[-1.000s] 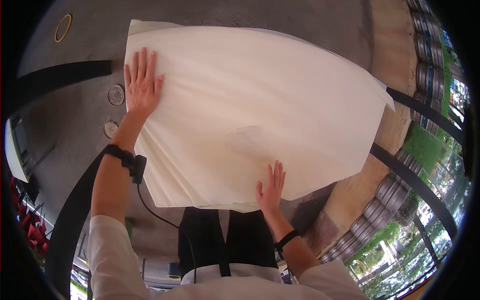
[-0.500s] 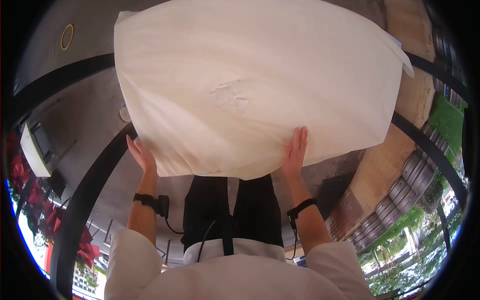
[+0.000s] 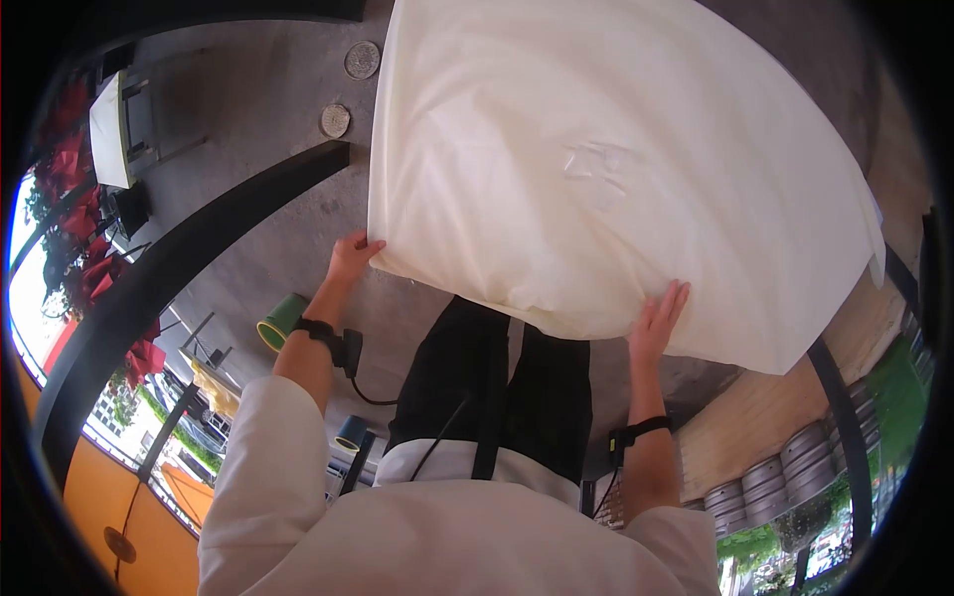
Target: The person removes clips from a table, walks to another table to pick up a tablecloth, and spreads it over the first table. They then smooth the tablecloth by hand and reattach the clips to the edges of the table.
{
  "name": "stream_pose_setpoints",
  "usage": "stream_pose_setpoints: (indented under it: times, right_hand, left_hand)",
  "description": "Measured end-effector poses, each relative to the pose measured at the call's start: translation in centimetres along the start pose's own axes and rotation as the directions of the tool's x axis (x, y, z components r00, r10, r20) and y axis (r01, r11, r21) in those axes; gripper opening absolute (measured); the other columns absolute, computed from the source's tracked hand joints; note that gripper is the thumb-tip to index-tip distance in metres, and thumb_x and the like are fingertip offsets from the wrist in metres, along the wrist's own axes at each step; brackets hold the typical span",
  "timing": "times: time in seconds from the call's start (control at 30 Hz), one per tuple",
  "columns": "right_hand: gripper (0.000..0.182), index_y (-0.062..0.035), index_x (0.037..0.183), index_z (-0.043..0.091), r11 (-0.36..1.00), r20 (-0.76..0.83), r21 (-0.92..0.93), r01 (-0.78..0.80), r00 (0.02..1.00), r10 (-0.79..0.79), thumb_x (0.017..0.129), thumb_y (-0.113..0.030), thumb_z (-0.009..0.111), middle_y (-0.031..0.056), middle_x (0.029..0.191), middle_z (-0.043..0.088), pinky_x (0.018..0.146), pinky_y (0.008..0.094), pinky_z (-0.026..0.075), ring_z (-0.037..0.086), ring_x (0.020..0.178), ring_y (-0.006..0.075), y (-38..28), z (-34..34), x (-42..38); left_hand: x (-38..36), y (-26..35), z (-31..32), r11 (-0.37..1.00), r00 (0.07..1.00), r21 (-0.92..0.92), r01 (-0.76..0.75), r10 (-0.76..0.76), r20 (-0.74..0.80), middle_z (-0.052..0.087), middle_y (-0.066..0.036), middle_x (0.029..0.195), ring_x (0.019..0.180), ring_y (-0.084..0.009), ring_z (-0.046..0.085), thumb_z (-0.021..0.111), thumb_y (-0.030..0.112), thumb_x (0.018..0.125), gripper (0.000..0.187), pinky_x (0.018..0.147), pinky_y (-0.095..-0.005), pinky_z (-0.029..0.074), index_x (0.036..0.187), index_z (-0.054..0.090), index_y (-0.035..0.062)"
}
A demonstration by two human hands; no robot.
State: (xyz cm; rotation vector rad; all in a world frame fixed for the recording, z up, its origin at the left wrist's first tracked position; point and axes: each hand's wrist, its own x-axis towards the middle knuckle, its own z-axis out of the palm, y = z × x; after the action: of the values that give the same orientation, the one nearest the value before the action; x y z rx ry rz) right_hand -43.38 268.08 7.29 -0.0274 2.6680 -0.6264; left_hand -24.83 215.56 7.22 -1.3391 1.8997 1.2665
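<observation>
A cream-white tablecloth point(image 3: 517, 209) spreads out in front of me, with soft wrinkles and its near edge hanging toward my legs. On its middle is a small shiny, crinkled clear patch point(image 3: 601, 174). My left hand point(image 3: 353, 256) is closed at the cloth's near left corner, thumb and fingers pinching the edge. Further right, my right hand point(image 3: 659, 316) lies flat on the near edge of the cloth, fingers stretched out and pointing away from me. Whatever is under the cloth is hidden.
Dark curved posts point(image 3: 199, 228) rise on both sides. Two round discs point(image 3: 362, 60) are on the floor at the left. A green bucket point(image 3: 282, 322) is near my left forearm. Metal kegs point(image 3: 807, 452) line the right. A white-topped table point(image 3: 109, 129) stands far left.
My left hand, open beside the cloth before, has closed on its corner. My view has turned, so the cloth appears further right and tilted. My right hand stays flat on the near edge.
</observation>
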Motion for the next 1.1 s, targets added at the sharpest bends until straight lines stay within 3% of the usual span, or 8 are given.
stream_pose_setpoints:
  times: [0.17, 0.23, 0.33, 0.47, 0.57, 0.73, 0.9, 1.1]
  right_hand:
    - [0.055, -0.0033, 0.15, 0.028, 1.0, 0.027, -0.008, 0.013, 1.0, -0.013, 0.1, -0.02, 0.043, 0.0203, 0.158, 0.017, 0.118, 0.0454, 0.019, 0.017, 0.146, 0.0371, 0.4, -0.5, -0.1]
    - [0.054, -0.0032, 0.149, 0.029, 1.0, 0.037, -0.003, 0.03, 0.999, -0.03, 0.099, -0.019, 0.043, 0.0198, 0.158, 0.02, 0.118, 0.0455, 0.02, 0.018, 0.146, 0.0372, 0.2, -0.7, -0.3]
    - [0.05, -0.0027, 0.145, 0.035, 0.998, -0.003, -0.062, 0.024, 1.0, -0.024, 0.098, -0.018, 0.044, 0.0182, 0.156, 0.025, 0.117, 0.0466, 0.022, 0.022, 0.144, 0.0372, -0.2, -1.8, 0.0]
    - [0.045, -0.0028, 0.138, 0.043, 0.994, -0.187, -0.078, -0.082, 0.98, 0.066, 0.096, -0.019, 0.048, 0.0169, 0.152, 0.032, 0.114, 0.0495, 0.026, 0.03, 0.14, 0.037, 1.8, -4.6, 1.5]
    - [0.044, -0.0033, 0.136, 0.045, 0.986, -0.363, -0.054, -0.158, 0.923, 0.128, 0.096, -0.02, 0.05, 0.0178, 0.15, 0.034, 0.113, 0.0503, 0.027, 0.032, 0.138, 0.0378, 5.4, -6.9, 4.0]
    - [0.047, -0.0031, 0.139, 0.042, 0.944, -0.567, -0.044, -0.327, 0.786, 0.246, 0.095, -0.02, 0.051, 0.0202, 0.151, 0.032, 0.113, 0.0514, 0.027, 0.029, 0.139, 0.039, 13.9, -11.3, 8.1]
    - [0.058, -0.003, 0.146, 0.032, 0.863, -0.583, 0.028, -0.504, 0.693, 0.423, 0.096, -0.027, 0.049, 0.0209, 0.155, 0.024, 0.115, 0.0546, 0.02, 0.021, 0.144, 0.0386, 26.1, -16.2, 10.7]
    - [0.064, -0.002, 0.15, 0.025, 0.802, -0.521, 0.014, -0.597, 0.68, 0.516, 0.098, -0.034, 0.043, 0.0223, 0.157, 0.018, 0.116, 0.0564, 0.013, 0.014, 0.147, 0.0384, 36.0, -18.7, 10.9]
  left_hand:
    - [1.5, -2.6, -3.0, 0.998, 0.996, -0.022, 0.064, -0.065, -0.063, 0.073, -0.005, 0.082, 0.077, -0.0111, 0.065, 0.072, 0.018, 0.086, 0.026, 0.073, -0.0252, 0.05, 0.101, 0.072, -0.0031]
    - [1.4, -0.8, -4.0, 0.981, 0.991, 0.17, 0.093, -0.075, -0.109, 0.072, -0.009, 0.102, 0.092, -0.0156, 0.066, 0.069, 0.017, 0.088, 0.032, 0.083, -0.0285, 0.05, 0.114, 0.067, -0.0013]
    - [4.2, -3.0, -3.8, 0.965, 0.943, -0.063, -0.255, 0.234, -0.236, 0.044, -0.017, 0.146, 0.133, -0.0282, 0.044, 0.062, 0.018, 0.093, 0.055, 0.105, -0.0399, 0.039, 0.142, 0.043, 0.0022]
    - [4.7, 10.4, 0.9, 0.811, 0.727, 0.462, -0.359, 0.553, -0.407, 0.042, -0.018, 0.145, 0.137, -0.0368, 0.036, 0.055, 0.012, 0.093, 0.052, 0.113, -0.0464, 0.03, 0.142, 0.04, 0.0045]
    - [4.4, 21.8, 7.6, 0.562, 0.523, 0.606, -0.563, 0.81, -0.265, 0.037, -0.016, 0.149, 0.139, -0.0372, 0.033, 0.053, 0.01, 0.093, 0.051, 0.112, -0.0484, 0.03, 0.142, 0.04, 0.0071]
    - [1.7, 37.6, 23.5, 0.274, 0.382, 0.563, -0.78, 0.92, 0.082, 0.031, -0.013, 0.154, 0.144, -0.0381, 0.022, 0.051, 0.009, 0.093, 0.051, 0.115, -0.0527, 0.023, 0.143, 0.041, 0.0102]
    - [-3.8, 48.3, 44.3, 0.029, 0.218, 0.447, -0.894, 0.9, 0.377, 0.03, -0.013, 0.155, 0.145, -0.0376, 0.023, 0.056, 0.009, 0.089, 0.056, 0.115, -0.0574, 0.02, 0.143, 0.043, 0.012]
    - [-6.7, 56.9, 65.2, -0.336, 0.065, 0.421, -0.843, 0.712, 0.699, 0.014, -0.012, 0.16, 0.148, -0.0333, 0.013, 0.056, 0.026, 0.094, 0.064, 0.118, -0.0554, 0.014, 0.151, 0.029, 0.0155]
